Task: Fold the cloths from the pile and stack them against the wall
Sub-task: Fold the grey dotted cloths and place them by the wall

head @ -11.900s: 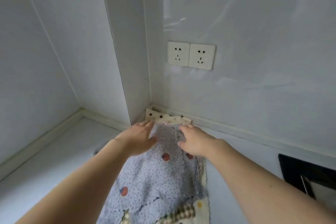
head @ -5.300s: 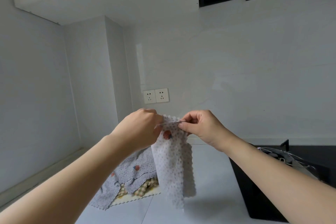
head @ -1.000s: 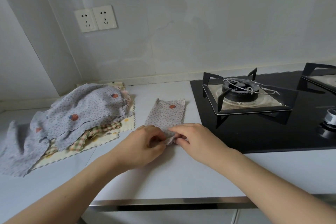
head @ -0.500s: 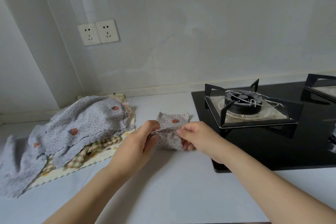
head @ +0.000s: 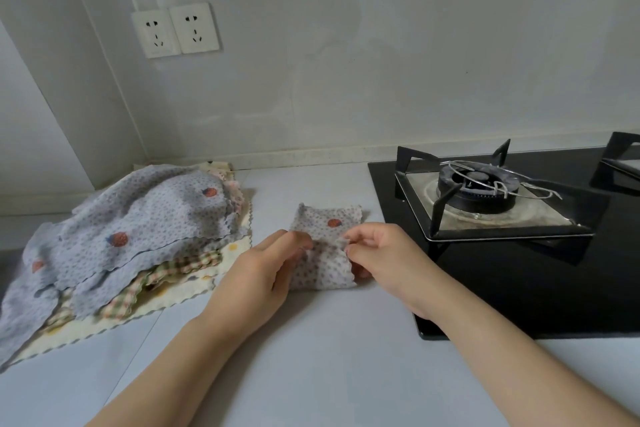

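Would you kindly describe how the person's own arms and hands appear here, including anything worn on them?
Both forearms are bare for as far as the frame shows them; no sleeve is visible. The left hand and the right hand wear no gloves, and no rings, watch or bracelet show on the visible fingers and wrists. No markings or bandages can be seen. The fingernails are too small here to judge.

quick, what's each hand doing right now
Left hand: pinching the folded dotted cloth at its left edge.
Right hand: pinching the same cloth's top layer.
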Motion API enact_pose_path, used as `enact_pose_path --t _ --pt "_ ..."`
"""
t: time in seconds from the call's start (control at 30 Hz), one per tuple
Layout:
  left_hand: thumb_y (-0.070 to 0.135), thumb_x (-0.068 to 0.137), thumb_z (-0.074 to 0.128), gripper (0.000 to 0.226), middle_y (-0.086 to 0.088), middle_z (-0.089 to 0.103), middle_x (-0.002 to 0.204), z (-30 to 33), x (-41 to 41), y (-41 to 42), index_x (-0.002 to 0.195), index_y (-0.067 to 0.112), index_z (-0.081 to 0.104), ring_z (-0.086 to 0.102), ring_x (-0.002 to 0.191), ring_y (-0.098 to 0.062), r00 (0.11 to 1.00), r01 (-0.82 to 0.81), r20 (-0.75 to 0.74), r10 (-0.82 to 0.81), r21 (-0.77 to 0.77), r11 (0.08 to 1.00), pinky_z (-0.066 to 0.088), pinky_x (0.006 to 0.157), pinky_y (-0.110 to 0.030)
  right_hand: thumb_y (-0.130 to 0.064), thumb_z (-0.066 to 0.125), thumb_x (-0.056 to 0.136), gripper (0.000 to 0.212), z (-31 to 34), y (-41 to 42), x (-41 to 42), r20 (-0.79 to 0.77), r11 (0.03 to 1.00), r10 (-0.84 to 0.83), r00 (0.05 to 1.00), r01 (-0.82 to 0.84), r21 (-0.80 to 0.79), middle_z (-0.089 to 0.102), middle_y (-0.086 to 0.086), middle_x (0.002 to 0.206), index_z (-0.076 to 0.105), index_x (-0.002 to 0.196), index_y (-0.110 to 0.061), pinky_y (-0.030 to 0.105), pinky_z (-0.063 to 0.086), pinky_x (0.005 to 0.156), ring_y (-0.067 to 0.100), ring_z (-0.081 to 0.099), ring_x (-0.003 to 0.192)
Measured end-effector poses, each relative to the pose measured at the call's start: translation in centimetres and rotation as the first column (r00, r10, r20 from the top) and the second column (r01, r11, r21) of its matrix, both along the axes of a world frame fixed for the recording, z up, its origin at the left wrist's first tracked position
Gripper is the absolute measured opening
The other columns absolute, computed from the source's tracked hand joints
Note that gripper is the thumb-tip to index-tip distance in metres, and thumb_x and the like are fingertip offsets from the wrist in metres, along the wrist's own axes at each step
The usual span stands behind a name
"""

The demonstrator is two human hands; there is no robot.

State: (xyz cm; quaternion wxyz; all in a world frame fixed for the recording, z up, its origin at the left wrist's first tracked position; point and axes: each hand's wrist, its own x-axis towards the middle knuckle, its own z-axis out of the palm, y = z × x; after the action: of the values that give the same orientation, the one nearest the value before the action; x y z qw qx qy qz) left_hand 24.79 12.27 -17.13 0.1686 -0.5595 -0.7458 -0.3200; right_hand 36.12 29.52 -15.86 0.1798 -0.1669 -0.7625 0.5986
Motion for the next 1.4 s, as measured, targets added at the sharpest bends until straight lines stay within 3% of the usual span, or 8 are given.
enact_pose_path --t 0.07,0.23,0.43,0.57,0.77,0.97,1.17,1.4 --pt "-0.009 0.089 0.052 0.039 0.021 0.057 0.100 0.0 0.2 0.0 0.111 0.023 0.055 0.052 0.087 0.018 1.000 -0.008 0.017 0.008 0.014 1.000 0.037 0.071 -0.001 -0.002 0.053 0.092 0.029 0.0 0.1 0.1 -0.012 0.999 0.010 1.000 -0.009 0.036 0.069 -0.005 0.093 0.065 0.092 -0.029 0.025 0.049 0.072 0.008 0.061 0.075" --pt "-0.009 0.089 0.056 0.038 0.020 0.058 0.103 -0.2 0.2 -0.1 0.111 0.022 0.057 0.049 0.089 0.024 1.000 -0.010 0.015 0.010 0.022 1.000 0.035 0.073 0.001 0.006 0.045 0.092 0.036 0.3 -0.2 0.4 -0.058 0.992 0.054 0.997 -0.047 0.116 0.064 -0.012 0.078 0.064 0.087 -0.024 0.022 0.044 0.062 0.013 0.053 0.067" --pt "-0.008 0.087 0.056 0.041 0.023 0.055 0.101 -0.2 0.2 -0.1 0.110 0.025 0.054 0.047 0.087 0.021 1.000 0.007 -0.022 -0.006 0.037 0.999 0.034 0.073 0.001 -0.014 0.068 0.085 0.011 0.3 0.0 0.4 -0.053 0.997 0.060 0.997 -0.057 0.056 0.066 -0.002 0.083 0.070 0.093 -0.022 0.021 0.047 0.077 0.005 0.059 0.074" --pt "-0.011 0.086 0.057 0.044 0.019 0.060 0.097 -0.4 0.0 -0.1 0.108 0.027 0.055 0.050 0.085 0.022 1.000 -0.008 0.024 0.007 0.072 0.997 0.034 0.073 0.000 -0.038 0.082 0.061 0.030 -0.5 0.3 0.3 -0.026 0.978 0.065 0.998 -0.058 0.198 0.062 0.006 0.077 0.069 0.087 -0.029 0.037 0.054 0.072 0.007 0.056 0.067" --pt "-0.010 0.087 0.056 0.041 0.023 0.059 0.097 -0.4 -0.1 -0.3 0.107 0.026 0.056 0.050 0.085 0.019 1.000 -0.014 0.012 0.013 0.066 0.998 0.037 0.071 -0.003 -0.018 0.083 0.074 0.020 -0.4 0.5 0.4 -0.068 0.969 0.066 0.996 -0.047 0.242 0.060 -0.008 0.062 0.064 0.073 -0.024 0.030 0.051 0.062 0.007 0.057 0.059" --pt "0.022 0.095 0.051 0.014 0.018 0.054 0.105 0.0 0.3 -0.3 0.108 0.026 0.055 0.058 0.090 -0.006 0.997 0.073 -0.016 -0.072 0.042 0.996 0.049 0.074 -0.028 -0.009 0.083 0.074 0.022 0.3 0.3 0.7 -0.177 0.995 0.073 0.981 -0.059 0.085 0.060 0.006 0.068 0.063 0.068 -0.016 0.036 0.042 0.066 0.017 0.051 0.065" --pt "0.051 0.087 0.055 0.030 0.021 0.054 0.102 0.2 0.0 -1.0 0.110 0.035 0.046 0.051 0.079 0.003 1.000 -0.005 0.025 0.004 0.032 0.999 0.041 0.067 -0.017 -0.003 0.080 0.075 0.032 1.0 0.4 1.4 -0.225 0.993 0.081 0.971 -0.059 0.103 0.064 -0.016 0.073 0.061 0.061 -0.025 0.033 0.043 0.072 0.001 0.055 0.067" --pt "0.039 0.089 0.055 0.023 0.014 0.062 0.096 1.8 1.2 -1.9 0.109 0.029 0.052 0.059 0.080 -0.011 0.999 0.008 -0.046 -0.007 0.016 1.000 0.046 0.067 -0.027 0.000 0.077 0.077 0.043 2.7 -0.3 3.0 -0.260 0.968 0.174 0.950 -0.117 0.223 0.060 -0.001 0.081 0.065 0.098 -0.036 0.024 0.046 0.074 0.011 0.052 0.074"
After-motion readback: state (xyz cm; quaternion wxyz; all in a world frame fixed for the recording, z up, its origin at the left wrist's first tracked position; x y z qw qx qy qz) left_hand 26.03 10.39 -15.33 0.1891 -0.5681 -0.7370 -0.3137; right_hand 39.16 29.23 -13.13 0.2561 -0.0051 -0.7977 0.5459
